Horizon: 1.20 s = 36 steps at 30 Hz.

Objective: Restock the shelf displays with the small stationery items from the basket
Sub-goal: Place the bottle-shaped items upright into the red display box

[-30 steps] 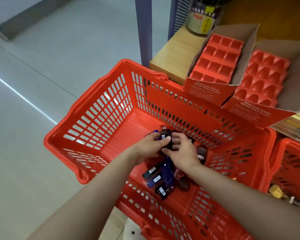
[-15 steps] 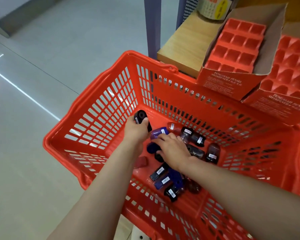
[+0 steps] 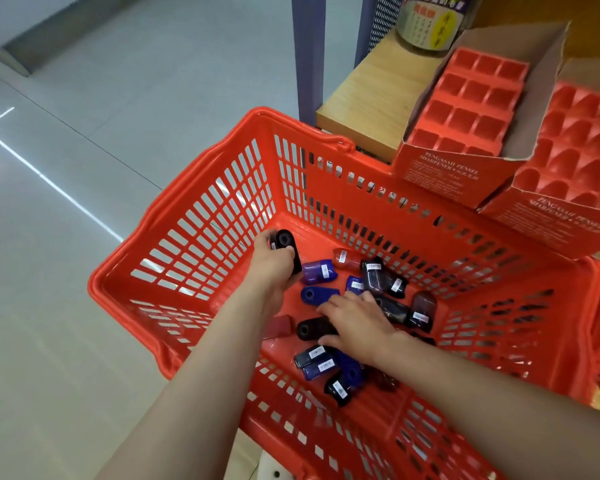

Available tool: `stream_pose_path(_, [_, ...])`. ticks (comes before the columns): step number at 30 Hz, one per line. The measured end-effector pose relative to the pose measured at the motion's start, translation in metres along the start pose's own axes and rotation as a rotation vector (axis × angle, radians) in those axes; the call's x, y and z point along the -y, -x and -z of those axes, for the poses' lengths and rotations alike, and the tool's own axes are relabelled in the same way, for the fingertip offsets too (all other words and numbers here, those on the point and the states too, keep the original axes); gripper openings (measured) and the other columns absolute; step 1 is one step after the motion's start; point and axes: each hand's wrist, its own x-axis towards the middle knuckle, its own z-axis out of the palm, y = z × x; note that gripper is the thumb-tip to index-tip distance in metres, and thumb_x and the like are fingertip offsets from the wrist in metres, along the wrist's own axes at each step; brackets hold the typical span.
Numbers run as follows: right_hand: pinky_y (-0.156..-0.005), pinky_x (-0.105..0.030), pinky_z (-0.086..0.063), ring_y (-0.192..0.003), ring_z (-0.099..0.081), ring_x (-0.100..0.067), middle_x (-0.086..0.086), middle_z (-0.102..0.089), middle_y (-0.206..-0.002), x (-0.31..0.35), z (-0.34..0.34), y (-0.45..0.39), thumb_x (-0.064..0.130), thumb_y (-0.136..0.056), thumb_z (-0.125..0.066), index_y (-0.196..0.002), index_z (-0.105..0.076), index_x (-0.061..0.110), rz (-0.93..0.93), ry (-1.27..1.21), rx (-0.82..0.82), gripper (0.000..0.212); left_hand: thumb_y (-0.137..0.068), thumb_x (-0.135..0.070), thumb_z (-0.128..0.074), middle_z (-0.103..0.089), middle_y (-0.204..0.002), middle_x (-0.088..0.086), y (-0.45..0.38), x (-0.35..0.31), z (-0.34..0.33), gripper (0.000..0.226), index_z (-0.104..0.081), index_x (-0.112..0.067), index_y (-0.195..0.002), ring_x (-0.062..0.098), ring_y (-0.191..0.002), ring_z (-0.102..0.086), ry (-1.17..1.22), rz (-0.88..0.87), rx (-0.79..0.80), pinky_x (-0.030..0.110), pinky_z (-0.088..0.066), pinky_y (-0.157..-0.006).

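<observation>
Change since half a second ago: we see the left hand [image 3: 273, 263] at much the same spot by the basket's left wall, still gripping its black sharpener [image 3: 287, 249]; the right hand [image 3: 355, 322] has slid nearer to us, off the purple sharpener [image 3: 318, 271] and onto the black one [image 3: 315, 328].
Left hand: we see it raised a little off the basket floor, fingers curled round the black sharpener, whose holed end points up.
Right hand: we see it palm down over the pile, fingers spread towards the left and thumb beside the lying black sharpener; whether it truly pinches that piece we cannot tell.
Sharpeners: we count black, blue, purple and dark red pieces scattered on the floor of the red basket [image 3: 194, 233], most under and around the right hand.
Display boxes: we see two open red boxes on the wooden shelf [image 3: 371, 95], the left box [image 3: 465, 105] and the right box [image 3: 575, 150], their tray pockets unfilled.
</observation>
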Motion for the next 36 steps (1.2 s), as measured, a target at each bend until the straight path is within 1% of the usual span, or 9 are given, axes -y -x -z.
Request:
stream_pose_path(4, [-0.103,-0.037,-0.031,-0.122,-0.044,-0.022,0.0,-0.057,-0.125,0.012,0.002,-0.007,0.045,-0.096,-0.055,-0.128,-0.056,0.02,-0.032,-0.063,-0.031,0.04,-0.099,0.004,-0.042,-0.046,-0.127,0.007,0.004,-0.001,0.0,0.049,-0.051,-0.032,-0.13,0.026,-0.108,-0.052,-0.008,0.005,0.055,0.041,-0.059,-0.083])
stream_pose_path(9, [-0.082,-0.028,-0.047,-0.096,-0.063,-0.018,0.003,-0.067,-0.098,0.002,0.029,-0.008,0.038,-0.093,-0.063,-0.117,-0.065,0.019,-0.444,-0.876,-0.322,0.031,-0.099,-0.015,-0.057,-0.05,-0.125,0.012,0.012,-0.007,-0.001,0.029,-0.052,-0.026,-0.126,0.028,-0.108,-0.056,0.085,0.059,0.138,0.039,-0.061,-0.079])
stream_pose_path(14, [-0.095,-0.034,-0.051,-0.104,-0.064,-0.014,0.004,-0.069,-0.108,0.0,0.037,-0.004,0.039,-0.093,-0.063,-0.12,-0.064,0.018,-0.549,-1.121,-0.431,0.034,-0.094,-0.03,-0.066,-0.052,-0.132,0.008,0.012,-0.009,-0.003,0.04,-0.048,-0.03,-0.129,0.024,-0.117,-0.056,0.173,-0.04,0.126,0.041,-0.058,-0.09])
stream_pose_path(19, [-0.072,0.0,-0.044,-0.085,-0.06,0.019,0.025,-0.064,-0.092,0.017,0.045,-0.006,0.027,-0.092,-0.067,-0.101,-0.061,0.04,-0.372,-1.432,-0.558,0.017,-0.092,-0.035,-0.068,-0.055,-0.128,0.008,0.014,-0.006,-0.005,0.046,-0.045,-0.028,-0.131,0.023,-0.111,-0.061,0.162,-0.018,0.222,0.044,-0.057,-0.092])
stream_pose_path(23, [-0.075,-0.001,-0.044,-0.095,-0.057,0.02,0.032,-0.065,-0.101,0.024,0.055,-0.012,0.031,-0.09,-0.07,-0.103,-0.065,0.05,-0.214,-1.403,-0.497,0.024,-0.101,-0.019,-0.054,-0.056,-0.118,0.007,0.016,-0.005,-0.005,0.03,-0.048,-0.027,-0.129,0.021,-0.094,-0.064,0.201,-0.102,0.245,0.032,-0.06,-0.066])
stream_pose_path(25, [-0.075,-0.006,-0.045,-0.095,-0.061,0.009,0.02,-0.066,-0.113,0.012,0.054,-0.011,0.028,-0.093,-0.064,-0.112,-0.068,0.041,-0.25,-1.347,-0.484,0.023,-0.102,-0.018,-0.052,-0.053,-0.124,0.007,0.013,-0.006,-0.002,0.028,-0.049,-0.027,-0.128,0.021,-0.101,-0.061,0.208,-0.139,0.184,0.034,-0.061,-0.072])
stream_pose_path(29, [-0.092,-0.021,-0.043,-0.107,-0.059,-0.012,0.002,-0.061,-0.126,-0.013,0.034,-0.004,0.012,-0.092,-0.058,-0.122,-0.063,0.022,-0.325,-0.679,-0.3,0.031,-0.096,-0.021,-0.063,-0.053,-0.119,0.0,0.011,-0.006,0.002,0.036,-0.051,-0.028,-0.129,0.021,-0.105,-0.061,0.252,-0.176,0.15,0.038,-0.061,-0.076])
stream_pose_path(33, [-0.106,-0.042,-0.035,-0.128,-0.045,-0.021,0.002,-0.051,-0.138,-0.004,0.006,-0.015,0.035,-0.091,-0.063,-0.141,-0.046,0.024,-0.166,-0.254,-0.08,0.053,-0.09,-0.021,-0.071,-0.053,-0.117,-0.003,0.014,-0.004,0.002,0.044,-0.052,-0.03,-0.129,0.02,-0.098,-0.065,0.206,-0.193,0.159,0.037,-0.062,-0.074])
stream_pose_path(36, [-0.103,-0.042,-0.033,-0.127,-0.043,-0.024,0.0,-0.05,-0.136,0.008,-0.007,-0.029,0.036,-0.09,-0.064,-0.141,-0.038,0.022,-0.247,-0.081,-0.132,0.059,-0.09,-0.017,-0.071,-0.054,-0.109,-0.008,0.016,0.0,0.0,0.042,-0.054,-0.028,-0.126,0.016,-0.093,-0.065,0.156,-0.229,0.133,0.036,-0.062,-0.073])
